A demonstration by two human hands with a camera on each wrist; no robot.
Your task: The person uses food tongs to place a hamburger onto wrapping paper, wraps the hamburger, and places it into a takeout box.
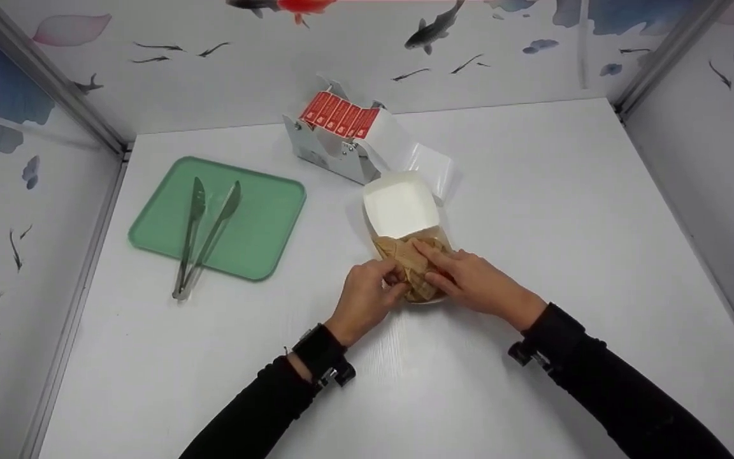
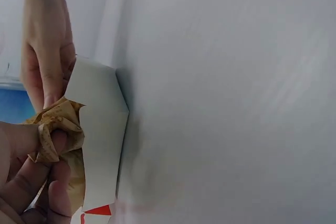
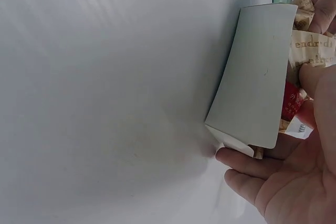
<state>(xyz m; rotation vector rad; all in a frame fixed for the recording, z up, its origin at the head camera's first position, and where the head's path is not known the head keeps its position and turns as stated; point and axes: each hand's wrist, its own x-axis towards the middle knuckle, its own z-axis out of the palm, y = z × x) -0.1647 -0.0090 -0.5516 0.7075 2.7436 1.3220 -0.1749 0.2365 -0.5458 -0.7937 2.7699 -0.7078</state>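
Observation:
A white clamshell food box (image 1: 400, 205) stands with its lid laid back. Brown printed wrapping paper (image 1: 410, 256), crumpled and folded, fills its base; what it wraps is hidden. My left hand (image 1: 367, 294) pinches a fold of the paper at the near left, thumb against curled fingers, as the left wrist view shows. From the right, my right hand (image 1: 482, 284) rests its fairly straight fingers on the paper, while two fingertips (image 3: 244, 163) touch the box's outer corner in the right wrist view. A red patch (image 3: 291, 100) shows among the folds there.
Behind the box, a metal dispenser (image 1: 335, 143) holds a roll of red-and-white labels (image 1: 341, 116), its backing strip (image 1: 431, 167) trailing to the right. A green tray (image 1: 259, 236) at the left bears metal tongs (image 1: 204, 229), their hinge end past its near edge. Printed walls (image 1: 367, 57) enclose the table.

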